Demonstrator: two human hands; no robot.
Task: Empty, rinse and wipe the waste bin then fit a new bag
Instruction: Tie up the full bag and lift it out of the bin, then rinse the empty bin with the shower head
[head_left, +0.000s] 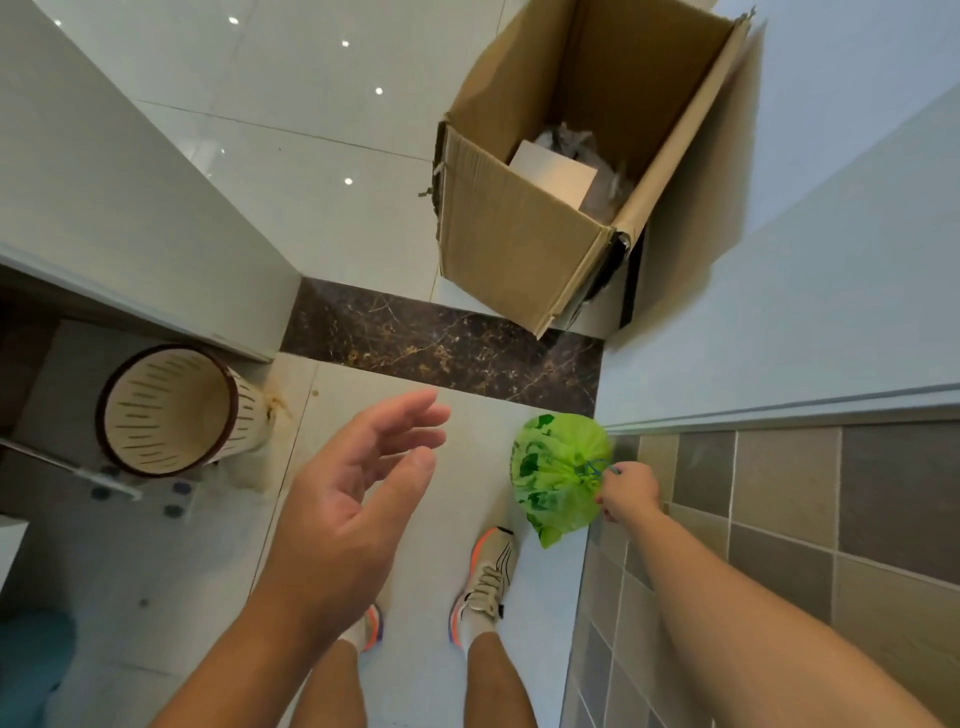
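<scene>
The waste bin (166, 410) stood bagless; the right hand (626, 491) pinched the tied green bag (558, 475), the left hand (353, 499) spread free (rinsing, wiping, rebagging remained)

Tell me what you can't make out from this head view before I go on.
- Contents of the green bag: tied shut, opaque; right hand grips its knot.
- Bottom of the bin: too dim to tell if clean.
- Cardboard box contents: partly hidden by its walls.
- Blue object: blurred, cut off at left edge.
</scene>
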